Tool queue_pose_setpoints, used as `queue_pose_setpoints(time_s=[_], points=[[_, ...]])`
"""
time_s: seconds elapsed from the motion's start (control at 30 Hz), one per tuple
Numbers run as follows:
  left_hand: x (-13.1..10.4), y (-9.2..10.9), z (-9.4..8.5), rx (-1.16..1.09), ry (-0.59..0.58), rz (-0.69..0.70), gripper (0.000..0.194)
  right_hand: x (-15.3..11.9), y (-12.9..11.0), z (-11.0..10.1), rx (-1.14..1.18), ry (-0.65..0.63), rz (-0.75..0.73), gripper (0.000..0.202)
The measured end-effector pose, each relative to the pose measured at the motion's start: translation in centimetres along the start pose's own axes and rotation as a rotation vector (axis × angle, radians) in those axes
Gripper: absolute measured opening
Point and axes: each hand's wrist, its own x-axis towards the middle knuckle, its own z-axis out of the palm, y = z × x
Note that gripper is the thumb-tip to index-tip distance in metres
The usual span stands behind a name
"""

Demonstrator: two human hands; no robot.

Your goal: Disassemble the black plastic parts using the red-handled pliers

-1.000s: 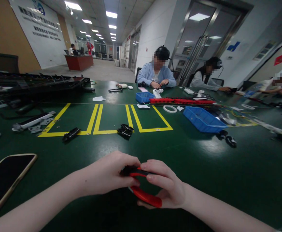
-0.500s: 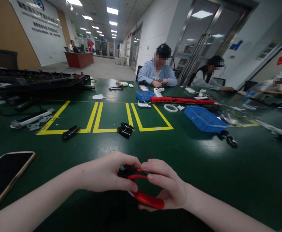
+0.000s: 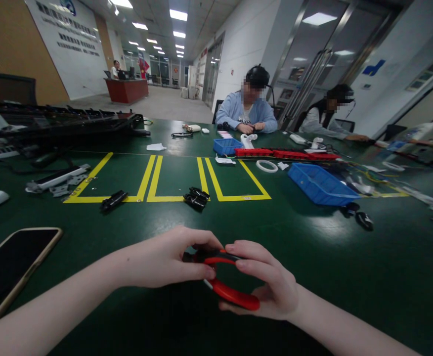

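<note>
Grip unchanged over the last second — right hand point(image 3: 276, 282) holds red-handled tool point(image 3: 237, 295), left hand point(image 3: 160, 259) grips its dark end — handling continues in place.

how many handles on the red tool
2: the upper handle under fingers of the right hand, the lower handle by its palm; the left hand partly hides the tool.

The green surface point(image 3: 331, 277), marked with yellow tape point(image 3: 244, 198), carries a phone point(image 3: 16, 262) at near left, black parts point(image 3: 196, 199) by the tape, a blue bin point(image 3: 331, 197) at right, and red strips point(image 3: 294, 155) and a white ring point(image 3: 267, 171) farther off.
</note>
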Motion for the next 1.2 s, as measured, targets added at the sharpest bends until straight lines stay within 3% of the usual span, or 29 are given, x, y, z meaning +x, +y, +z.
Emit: queue_pose_setpoints(time_s=[0.3, 0.6, 0.83, 1.03, 1.2], points=[[0.1, -0.1, 0.7, -0.013, 0.023, 0.005, 0.016, -0.3, 0.3, 0.3, 0.005, -0.039, -0.035, 0.068], [0.1, 0.1, 0.1, -0.051, -0.028, -0.021, 0.021, -0.1, -0.2, 0.0, 0.013, -0.031, 0.011, 0.067], [0.4, -0.6, 0.3, -0.152, -0.091, -0.037, 0.028, -0.1, -0.2, 0.0, 0.043, -0.037, 0.007, 0.070], [0.5, -1.0, 0.5, -0.183, -0.045, -0.063, 0.035, -0.8, 0.0, -0.3, 0.023, -0.044, 0.034, 0.081], [-0.2, -0.6, -0.7, -0.071, 0.000, -0.100, 0.053, -0.9, 0.2, -0.6, -0.001, 0.040, 0.098, 0.076]])
